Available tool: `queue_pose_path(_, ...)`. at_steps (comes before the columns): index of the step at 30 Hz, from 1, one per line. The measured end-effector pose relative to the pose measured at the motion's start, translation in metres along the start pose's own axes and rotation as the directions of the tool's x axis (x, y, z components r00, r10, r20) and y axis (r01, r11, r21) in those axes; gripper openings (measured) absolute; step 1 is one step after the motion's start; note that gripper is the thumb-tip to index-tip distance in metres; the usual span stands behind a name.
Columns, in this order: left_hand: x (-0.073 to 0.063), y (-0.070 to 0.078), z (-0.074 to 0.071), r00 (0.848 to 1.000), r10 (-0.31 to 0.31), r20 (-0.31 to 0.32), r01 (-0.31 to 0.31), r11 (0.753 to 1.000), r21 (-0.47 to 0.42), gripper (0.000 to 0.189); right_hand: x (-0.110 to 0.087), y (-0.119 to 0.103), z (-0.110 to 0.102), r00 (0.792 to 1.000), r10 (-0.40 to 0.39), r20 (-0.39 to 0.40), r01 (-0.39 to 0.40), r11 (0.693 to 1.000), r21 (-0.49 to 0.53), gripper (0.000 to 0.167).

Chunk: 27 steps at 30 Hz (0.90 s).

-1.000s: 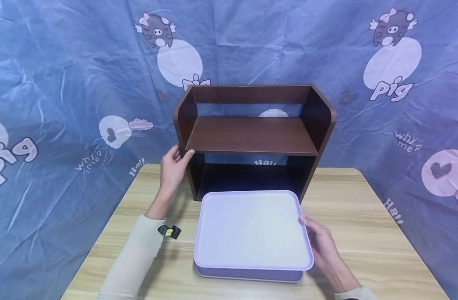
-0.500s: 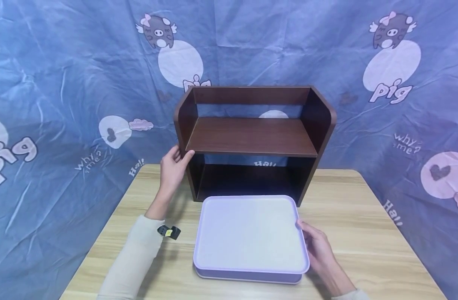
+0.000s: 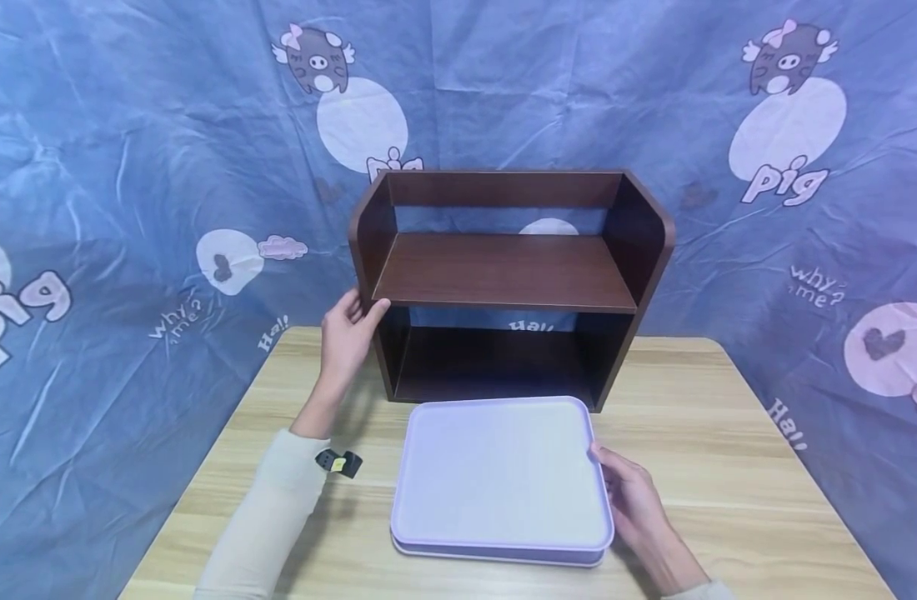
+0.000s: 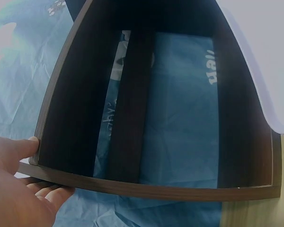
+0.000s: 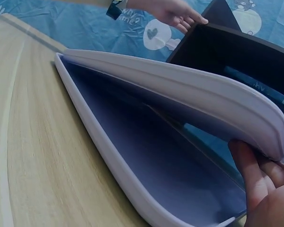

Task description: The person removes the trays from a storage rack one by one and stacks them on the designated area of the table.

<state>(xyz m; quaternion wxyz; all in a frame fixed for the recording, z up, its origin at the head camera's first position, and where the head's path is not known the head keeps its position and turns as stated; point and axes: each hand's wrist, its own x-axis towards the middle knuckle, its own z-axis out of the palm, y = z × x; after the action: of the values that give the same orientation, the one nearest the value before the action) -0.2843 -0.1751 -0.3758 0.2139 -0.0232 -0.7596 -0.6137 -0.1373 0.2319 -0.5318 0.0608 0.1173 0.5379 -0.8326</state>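
A dark brown two-tier desktop shelf (image 3: 503, 271) stands at the table's back. My left hand (image 3: 346, 333) grips its left side panel, the thumb over the front edge at the middle board and the fingers behind. In front of the shelf, my right hand (image 3: 642, 504) pinches the right edge of a pale lilac tray (image 3: 503, 475). This tray slants over a second, similar tray (image 5: 149, 156) that lies on the table. The right wrist view shows a wedge-shaped gap between them, widest at my right hand and narrowing to the far left end. The lower tray's inside is bare.
The wooden table (image 3: 729, 467) extends to both sides of the trays. Behind the shelf hangs a blue cloth (image 3: 496, 83) printed with cartoon pigs. A black strap (image 3: 340, 463) sits on my left wrist.
The upper tray has come down and slightly toward me, closer over the lower tray, with my right hand moving a little left and down. My left hand and the shelf stay put.
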Motion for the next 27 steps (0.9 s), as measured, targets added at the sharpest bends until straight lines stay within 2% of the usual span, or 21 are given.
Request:
queue_pose_path(6, -0.001, 0.0, 0.001, 1.0, 0.006, -0.001, -0.006, 1.0, 0.011, 0.053, 0.0, 0.0, 0.0, 0.998, 0.038, -0.041, -0.04, 0.997, -0.064, 0.028)
queue_pose_path(12, -0.001, -0.001, 0.0, 1.0, 0.007, 0.0, -0.007, 1.0, 0.005, 0.052, 0.002, -0.002, 0.002, 0.991, 0.067, -0.12, -0.089, 0.977, -0.192, 0.015)
queue_pose_path(16, -0.001, -0.001, 0.0, 1.0, -0.001, 0.003, 0.001, 1.0, 0.005, 0.054, 0.002, -0.005, 0.004, 0.987, 0.061, -0.15, -0.104, 0.948, -0.3, 0.029)
queue_pose_path(18, -0.001, -0.001, 0.0, 1.0, -0.002, 0.005, 0.002, 1.0, 0.0, 0.054, 0.002, -0.007, 0.004, 0.986, 0.032, -0.164, -0.094, 0.919, -0.384, 0.036)
queue_pose_path(19, -0.001, -0.001, 0.0, 1.0, 0.001, 0.005, -0.001, 1.0, -0.005, 0.054, 0.002, -0.008, 0.005, 0.986, 0.003, -0.164, -0.077, 0.893, -0.443, 0.038)
queue_pose_path(21, -0.001, 0.0, 0.0, 1.0, 0.007, 0.004, -0.007, 1.0, -0.012, 0.053, 0.001, -0.011, 0.006, 0.987, -0.068, -0.149, -0.032, 0.812, -0.583, 0.038)
queue_pose_path(22, -0.001, 0.0, 0.0, 1.0, 0.011, 0.004, -0.011, 1.0, -0.014, 0.053, 0.001, -0.012, 0.006, 0.985, -0.105, -0.137, -0.01, 0.758, -0.652, 0.036)
queue_pose_path(25, 0.0, 0.0, 0.0, 1.0, 0.014, 0.004, -0.014, 1.0, -0.016, 0.053, 0.0, -0.015, 0.006, 0.974, -0.212, -0.082, 0.055, 0.572, -0.819, 0.032)
queue_pose_path(26, 0.0, 0.001, 0.0, 1.0, 0.014, 0.005, -0.014, 1.0, -0.016, 0.053, -0.001, -0.016, 0.006, 0.969, -0.24, -0.063, 0.072, 0.516, -0.854, 0.031)
queue_pose_path(27, 0.0, 0.001, 0.0, 1.0, 0.012, 0.006, -0.012, 1.0, -0.016, 0.052, -0.002, -0.016, 0.006, 0.964, -0.262, -0.046, 0.087, 0.474, -0.876, 0.029)
